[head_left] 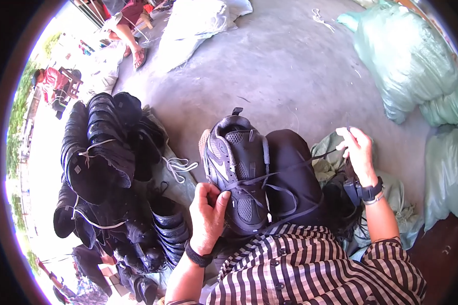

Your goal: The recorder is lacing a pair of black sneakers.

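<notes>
A dark grey and black sneaker [242,157] lies on my lap, its toe towards me and its heel loop away from me. A black shoelace [294,197] threads partly through its eyelets and loops loosely over my dark trouser leg [291,147]. My left hand [208,211] pinches the lace at the shoe's left side, thumb against forefinger. Out to the right, my raised right hand [358,152] grips the lace's other stretch, drawn across from the shoe. A thin pointed thing [348,120] sticks up from its fingers, too small to name.
Stacks of black shoe uppers [102,168], tied with white cord, stand at my left. A white cord bundle [179,169] lies beside them. Bulging pale green sacks [402,61] sit at the far right, a white sack [193,30] at the back. Other people sit at the far left.
</notes>
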A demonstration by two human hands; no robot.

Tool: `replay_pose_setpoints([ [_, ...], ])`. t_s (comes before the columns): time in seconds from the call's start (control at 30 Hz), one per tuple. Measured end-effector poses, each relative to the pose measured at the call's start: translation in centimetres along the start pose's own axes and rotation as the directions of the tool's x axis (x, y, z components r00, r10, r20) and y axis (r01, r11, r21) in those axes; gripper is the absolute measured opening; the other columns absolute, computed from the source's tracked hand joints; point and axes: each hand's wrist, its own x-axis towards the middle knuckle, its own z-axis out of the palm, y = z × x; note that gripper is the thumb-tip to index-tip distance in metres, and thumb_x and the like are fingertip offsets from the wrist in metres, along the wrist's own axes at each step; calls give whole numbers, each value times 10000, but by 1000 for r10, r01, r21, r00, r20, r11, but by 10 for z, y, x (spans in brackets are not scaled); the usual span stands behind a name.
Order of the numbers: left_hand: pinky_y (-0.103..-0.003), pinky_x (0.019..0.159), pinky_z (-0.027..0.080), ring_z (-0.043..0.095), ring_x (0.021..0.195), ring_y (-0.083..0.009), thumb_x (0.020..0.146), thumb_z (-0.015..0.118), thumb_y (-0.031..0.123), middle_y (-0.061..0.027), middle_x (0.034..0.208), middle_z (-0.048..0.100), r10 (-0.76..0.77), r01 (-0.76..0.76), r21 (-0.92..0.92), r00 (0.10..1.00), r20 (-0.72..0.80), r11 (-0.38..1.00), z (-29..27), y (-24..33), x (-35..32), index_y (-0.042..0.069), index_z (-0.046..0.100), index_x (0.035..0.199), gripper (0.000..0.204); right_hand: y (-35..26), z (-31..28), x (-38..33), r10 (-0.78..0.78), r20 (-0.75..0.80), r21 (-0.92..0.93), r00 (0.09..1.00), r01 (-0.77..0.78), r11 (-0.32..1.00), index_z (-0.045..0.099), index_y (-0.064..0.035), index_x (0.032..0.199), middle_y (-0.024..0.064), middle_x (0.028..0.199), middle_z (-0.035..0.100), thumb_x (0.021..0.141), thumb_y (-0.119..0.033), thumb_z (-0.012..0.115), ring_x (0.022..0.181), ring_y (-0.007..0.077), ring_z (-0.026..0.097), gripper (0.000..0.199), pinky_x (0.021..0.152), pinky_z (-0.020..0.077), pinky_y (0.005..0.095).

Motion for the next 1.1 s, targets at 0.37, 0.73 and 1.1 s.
replay_pose_setpoints([
  [0.37,-219,619,390,439,666,-93,853,662,49,-3,766,490,74,-80,-124,996,-46,989,-4,4,2,35,502,842,161,-56,85,-84,217,843,-126,491,-212,969,615,36,1008,49,739,619,965,-123,490,526,95,569,207,500,467,221],
  [0.73,-173,594,384,428,650,-32,935,573,119,36,802,491,-135,230,-485,966,222,843,0,-8,11,48,507,973,104,-69,82,-75,-62,765,-24,642,124,992,641,0,883,61,664,631,924,-190,589,557,120,592,201,523,470,272],
  [1.1,-173,602,402,453,667,-33,932,582,123,24,833,516,-105,203,-521,972,210,829,0,-9,8,39,518,977,114,-83,117,-60,-16,761,-67,649,103,992,603,3,831,81,714,636,858,-108,622,573,132,595,115,533,483,271],
])
